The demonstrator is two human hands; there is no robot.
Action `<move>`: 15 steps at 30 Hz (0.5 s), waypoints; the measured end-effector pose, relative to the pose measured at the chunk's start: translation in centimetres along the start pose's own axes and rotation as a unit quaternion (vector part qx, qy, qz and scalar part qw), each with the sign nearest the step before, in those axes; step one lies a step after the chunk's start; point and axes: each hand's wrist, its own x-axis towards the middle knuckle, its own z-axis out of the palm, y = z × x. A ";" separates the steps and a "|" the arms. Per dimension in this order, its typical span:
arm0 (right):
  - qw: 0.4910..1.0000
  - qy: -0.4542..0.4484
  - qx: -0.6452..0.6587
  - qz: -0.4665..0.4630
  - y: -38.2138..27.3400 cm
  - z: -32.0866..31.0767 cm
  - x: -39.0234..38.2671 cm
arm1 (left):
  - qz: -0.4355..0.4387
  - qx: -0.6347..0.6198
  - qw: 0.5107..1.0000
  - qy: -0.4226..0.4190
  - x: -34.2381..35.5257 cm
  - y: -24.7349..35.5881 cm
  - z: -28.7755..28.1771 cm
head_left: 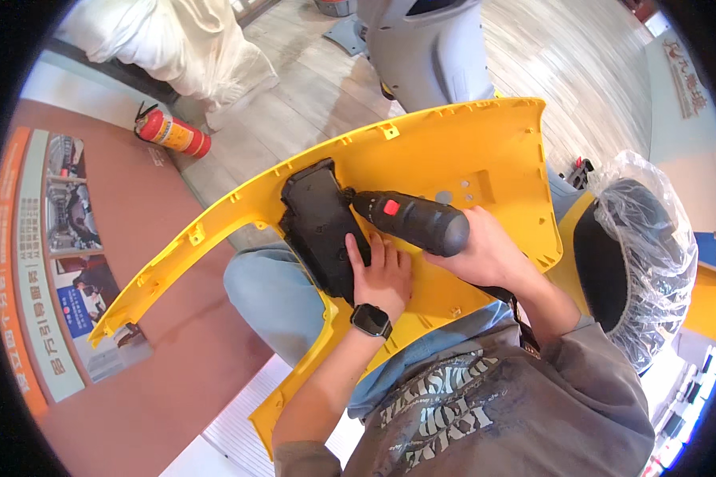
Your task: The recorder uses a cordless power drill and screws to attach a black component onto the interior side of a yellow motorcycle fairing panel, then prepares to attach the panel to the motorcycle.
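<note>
Head view: our right grip (485,245) wraps the drill (414,222), nose left beside the black panel (320,224); left grip (384,278), nearer, unclenched over its edge; panel runs lengthwise away from us inside the yellow shell (445,143).

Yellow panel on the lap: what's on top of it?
A black part lies on the yellow panel, with the left hand partly on it. The right hand holds a drill at its edge. The panel surface beneath the black part is hidden.
</note>
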 end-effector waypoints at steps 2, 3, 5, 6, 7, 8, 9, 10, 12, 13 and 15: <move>1.000 -0.013 0.001 0.017 -0.2 -0.1 0.1 | -0.002 0.007 1.000 0.004 0.0 0.0 0.0; 1.000 -0.009 -0.002 0.016 -0.3 -0.1 0.2 | -0.004 -0.001 1.000 -0.015 -0.1 0.0 0.0; 0.999 -0.016 -0.017 0.035 -0.5 0.0 0.3 | 0.000 0.004 1.000 -0.012 -0.1 0.0 0.0; 1.000 -0.005 -0.003 0.019 -0.5 0.1 0.3 | 0.001 0.007 1.000 -0.012 -0.1 0.0 0.0; 1.000 -0.002 0.005 0.018 -0.6 0.1 0.2 | 0.002 -0.001 1.000 -0.019 -0.1 -0.1 -0.1; 1.000 -0.004 0.010 0.022 -0.6 0.1 0.2 | 0.000 0.000 1.000 -0.015 -0.1 -0.1 -0.1; 1.000 0.003 0.012 0.013 -0.6 0.2 0.2 | -0.001 0.001 1.000 -0.012 -0.1 -0.1 -0.1; 1.000 0.005 0.011 0.008 -0.6 0.3 0.3 | -0.002 0.001 1.000 -0.014 -0.1 -0.1 -0.1; 1.000 0.003 0.005 0.007 -0.5 0.4 0.5 | -0.002 -0.002 1.000 -0.003 -0.1 -0.1 -0.1; 1.000 -0.002 -0.001 0.012 -0.6 0.4 0.5 | -0.003 0.002 1.000 0.000 -0.1 0.0 -0.1; 1.000 -0.004 -0.017 0.016 -0.6 0.4 0.6 | -0.004 0.003 1.000 0.000 -0.2 0.0 0.0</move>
